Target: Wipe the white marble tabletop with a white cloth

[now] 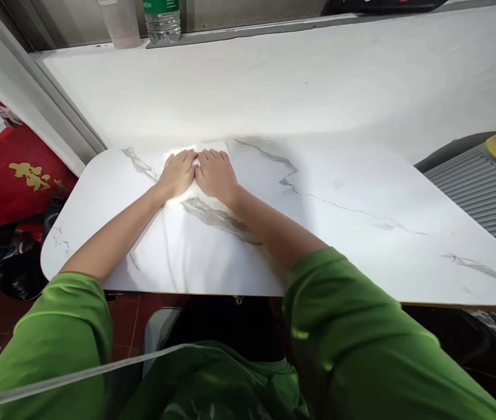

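Note:
My left hand and my right hand lie side by side, palms down, near the back of a white marble-patterned table. Their thumbs meet or nearly meet in the middle. Under both hands is a bright white, thin flat piece, with a corner showing beyond my right fingers. Against the white tabletop I cannot tell whether it is paper or cloth. The fingers rest flat on it, slightly bent, and neither hand grips anything. Most of the piece is hidden beneath my palms.
A white wall rises behind the table. On its ledge stand a clear plastic cup and a green-labelled bottle. At left hangs a red bag; at right is a grey ribbed surface. A white cord crosses my front.

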The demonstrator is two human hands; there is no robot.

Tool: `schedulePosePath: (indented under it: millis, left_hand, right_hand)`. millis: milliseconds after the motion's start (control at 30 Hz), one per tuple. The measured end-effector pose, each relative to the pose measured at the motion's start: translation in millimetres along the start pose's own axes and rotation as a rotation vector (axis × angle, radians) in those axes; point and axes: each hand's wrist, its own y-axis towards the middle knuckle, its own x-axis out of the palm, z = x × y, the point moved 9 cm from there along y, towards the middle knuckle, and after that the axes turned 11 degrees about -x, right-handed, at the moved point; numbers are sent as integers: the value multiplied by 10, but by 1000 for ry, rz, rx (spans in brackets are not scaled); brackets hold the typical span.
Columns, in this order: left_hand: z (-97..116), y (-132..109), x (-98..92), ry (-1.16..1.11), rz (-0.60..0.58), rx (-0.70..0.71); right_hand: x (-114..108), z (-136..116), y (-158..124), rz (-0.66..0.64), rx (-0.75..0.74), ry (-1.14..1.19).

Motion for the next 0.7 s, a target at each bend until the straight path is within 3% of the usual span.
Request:
schedulePosePath:
  millis: [167,333,533,700]
  left_hand:
    - [-195,416,47,1,4,-28]
    - [-196,418,31,14,7,-10]
    - [-86,55,-38,15,-37,25]
    - [-3,-614,-131,35,-31,20]
  right_hand:
    - [153,182,354,-9,23,14]
    - [140,191,352,12,2,33]
    - [2,-58,32,-64,44,-40]
    - [-153,-484,-425,-36,11,-4]
